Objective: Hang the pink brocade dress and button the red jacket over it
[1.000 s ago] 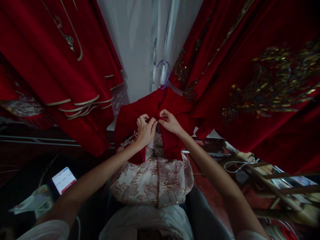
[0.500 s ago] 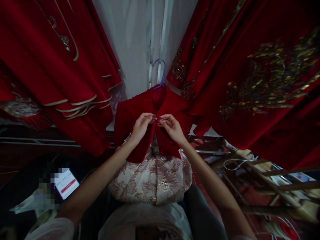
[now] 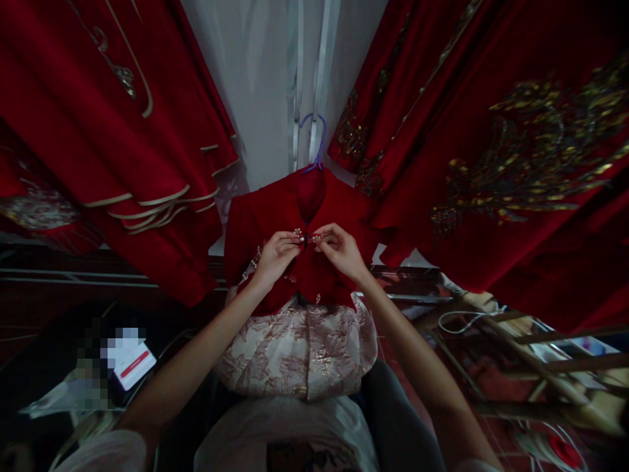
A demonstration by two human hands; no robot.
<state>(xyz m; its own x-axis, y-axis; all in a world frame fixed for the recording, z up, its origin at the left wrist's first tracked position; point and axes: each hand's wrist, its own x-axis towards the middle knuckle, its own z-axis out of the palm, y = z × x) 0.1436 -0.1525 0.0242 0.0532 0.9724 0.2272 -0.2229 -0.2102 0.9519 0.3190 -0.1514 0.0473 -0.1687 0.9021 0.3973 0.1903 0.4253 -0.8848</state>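
Note:
A short red jacket [image 3: 268, 203] hangs from a purple hanger [image 3: 319, 134] in front of me. My left hand [image 3: 279, 257] pinches its left front edge, beside a small beaded ornament [image 3: 297, 233]. With fingertips closed, my right hand [image 3: 341, 248] grips the opposite front edge at another beaded piece [image 3: 316, 238]. The fingertips are close together, a narrow gap between them; whether the two edges are joined there I cannot tell. Below the jacket, a cream-and-pink brocade cloth [image 3: 295, 360] with metallic sheen spreads over my lap.
Red garments with pale piping [image 3: 162, 144] hang at the left. More red garments with gold sequins [image 3: 535, 151] hang at the right. A lit phone [image 3: 133, 367] lies lower left. A wooden rack [image 3: 531, 360] stands lower right, with a white cable [image 3: 466, 321].
My left hand has shifted slightly down, and its beaded ornament shows more. The jacket fronts have come closer together, with more beads visible lower down. My right hand has barely moved.

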